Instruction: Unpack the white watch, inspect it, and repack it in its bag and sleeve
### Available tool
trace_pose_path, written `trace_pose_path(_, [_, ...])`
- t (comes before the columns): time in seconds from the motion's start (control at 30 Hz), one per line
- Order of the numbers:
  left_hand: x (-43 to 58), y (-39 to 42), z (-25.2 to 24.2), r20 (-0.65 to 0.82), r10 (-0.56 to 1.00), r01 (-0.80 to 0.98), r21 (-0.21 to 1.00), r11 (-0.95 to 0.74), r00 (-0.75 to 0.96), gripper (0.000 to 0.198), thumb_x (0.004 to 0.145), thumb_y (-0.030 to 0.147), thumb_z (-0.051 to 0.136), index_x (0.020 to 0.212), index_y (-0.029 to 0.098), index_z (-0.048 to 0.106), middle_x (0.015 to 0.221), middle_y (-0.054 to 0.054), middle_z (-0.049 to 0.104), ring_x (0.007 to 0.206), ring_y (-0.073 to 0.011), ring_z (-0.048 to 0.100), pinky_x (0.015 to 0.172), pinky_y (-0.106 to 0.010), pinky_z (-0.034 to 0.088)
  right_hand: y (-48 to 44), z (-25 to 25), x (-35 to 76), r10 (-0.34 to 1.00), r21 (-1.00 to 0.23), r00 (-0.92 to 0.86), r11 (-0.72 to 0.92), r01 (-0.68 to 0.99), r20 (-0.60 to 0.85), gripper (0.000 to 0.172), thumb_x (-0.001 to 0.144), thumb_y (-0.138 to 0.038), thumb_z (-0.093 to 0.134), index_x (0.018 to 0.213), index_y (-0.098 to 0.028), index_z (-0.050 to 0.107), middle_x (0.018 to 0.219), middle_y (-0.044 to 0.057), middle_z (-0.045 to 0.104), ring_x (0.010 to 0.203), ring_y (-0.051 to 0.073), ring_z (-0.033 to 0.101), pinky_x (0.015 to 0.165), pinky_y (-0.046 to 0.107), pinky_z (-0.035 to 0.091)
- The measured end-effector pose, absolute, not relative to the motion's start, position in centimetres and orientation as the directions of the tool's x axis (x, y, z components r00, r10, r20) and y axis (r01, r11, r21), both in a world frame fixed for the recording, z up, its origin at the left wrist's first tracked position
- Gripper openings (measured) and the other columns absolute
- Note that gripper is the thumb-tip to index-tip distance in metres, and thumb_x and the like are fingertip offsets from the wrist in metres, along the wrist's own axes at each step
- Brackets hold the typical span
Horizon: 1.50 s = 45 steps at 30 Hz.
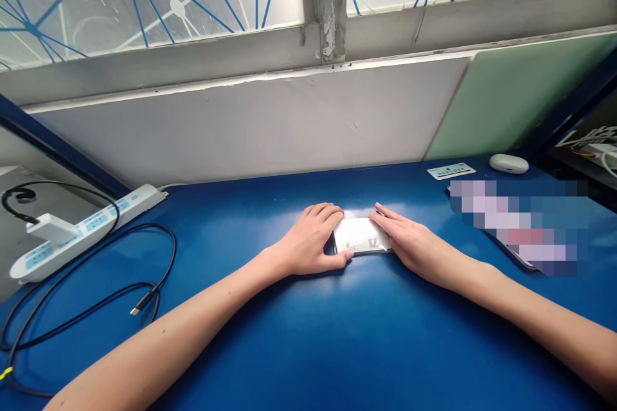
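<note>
A small flat rectangular item [362, 235] lies on the blue tabletop, between my hands. Its top is glossy and whitish with small printed marks near the close edge, and its rim looks dark; I cannot make out its exact kind. My left hand [315, 241] grips the left end, thumb at the near edge and fingers bent over the far corner. Around the right end is my right hand [407, 241], its fingers reaching to the far right corner while its thumb is hidden.
To the left, a white power strip [99, 225] holds a white plug [54, 229], with a coiled black cable [166, 276] beside it. At the right lie a card [452, 171], a white earbud case [509, 164] and a partly blurred phone-like object [513, 253]. A wall [270, 125] bounds the back.
</note>
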<state>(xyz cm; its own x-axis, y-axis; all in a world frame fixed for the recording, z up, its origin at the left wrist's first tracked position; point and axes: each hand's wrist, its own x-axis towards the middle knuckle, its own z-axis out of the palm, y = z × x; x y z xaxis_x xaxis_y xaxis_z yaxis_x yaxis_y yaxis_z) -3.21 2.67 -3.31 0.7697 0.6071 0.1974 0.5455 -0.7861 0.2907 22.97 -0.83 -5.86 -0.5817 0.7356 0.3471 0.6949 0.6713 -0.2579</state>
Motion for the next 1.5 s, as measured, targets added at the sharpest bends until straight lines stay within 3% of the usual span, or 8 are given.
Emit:
trace_pose_path(0.13, [-3.05,2.67,-3.36,0.191,0.624,0.564,0.288,-0.774,0.758,0.056,0.083,0.048,0.065,0.127,0.015,0.053,0.134,-0.017,0.058,0.131,-0.0357,0.047,0.113,-0.051,0.036,-0.79,-6.06,23.05,0.753,-0.318,-0.55,0.654,0.686,0.362,0.044,0.095,-0.007,0.032,0.134,-0.005,0.053,0.141,0.03,0.056,0.137,0.032,0.048,0.104,0.048,0.052])
trace_pose_path(0.33, [-2.91,2.68,-3.45,0.196,0.634,0.571,0.298,-0.765,0.748,0.058,0.078,0.047,0.068,0.125,0.015,0.055,0.133,-0.016,0.059,0.132,-0.0366,0.047,0.113,-0.051,0.036,-0.83,-6.38,23.17,0.798,-0.423,-0.497,0.603,0.676,0.342,0.045,0.095,-0.01,0.036,0.135,-0.008,0.055,0.146,0.025,0.054,0.14,0.03,0.045,0.111,0.047,0.045])
trace_pose_path(0.53, [-2.89,2.64,-3.43,0.197,0.633,0.571,0.295,-0.766,0.748,0.057,0.079,0.047,0.067,0.125,0.015,0.055,0.134,-0.017,0.059,0.131,-0.0363,0.047,0.113,-0.051,0.036,-0.81,-6.07,23.2,0.81,-0.469,-0.488,0.587,0.66,0.326,0.044,0.096,-0.012,0.036,0.135,-0.006,0.055,0.145,0.026,0.053,0.138,0.031,0.048,0.109,0.05,0.047])
trace_pose_path(0.97, [-2.84,2.55,-3.2,0.193,0.636,0.576,0.289,-0.765,0.747,0.058,0.078,0.046,0.068,0.125,0.014,0.055,0.134,-0.017,0.059,0.131,-0.0363,0.047,0.113,-0.05,0.036,-0.91,-6.24,23.09,0.829,-0.502,-0.44,0.56,0.659,0.346,0.043,0.095,-0.013,0.039,0.134,-0.013,0.058,0.143,0.021,0.058,0.134,0.032,0.053,0.108,0.051,0.048])
trace_pose_path(1.17, [-2.93,2.55,-3.3,0.191,0.636,0.581,0.277,-0.765,0.747,0.06,0.079,0.047,0.067,0.126,0.012,0.056,0.135,-0.018,0.059,0.132,-0.0367,0.047,0.113,-0.051,0.036,-0.97,-6.5,22.96,0.842,-0.533,-0.416,0.539,0.652,0.344,0.048,0.097,-0.017,0.038,0.144,-0.013,0.047,0.136,0.019,0.065,0.123,0.03,0.064,0.102,0.047,0.054])
trace_pose_path(1.5, [-2.9,2.43,-3.19,0.202,0.639,0.577,0.294,-0.762,0.742,0.057,0.079,0.046,0.067,0.125,0.015,0.056,0.134,-0.017,0.06,0.132,-0.037,0.048,0.112,-0.052,0.038,-0.89,-6.4,22.99,0.846,-0.536,-0.418,0.534,0.654,0.331,0.048,0.097,-0.016,0.039,0.144,-0.017,0.046,0.134,0.018,0.067,0.121,0.031,0.066,0.099,0.048,0.056])
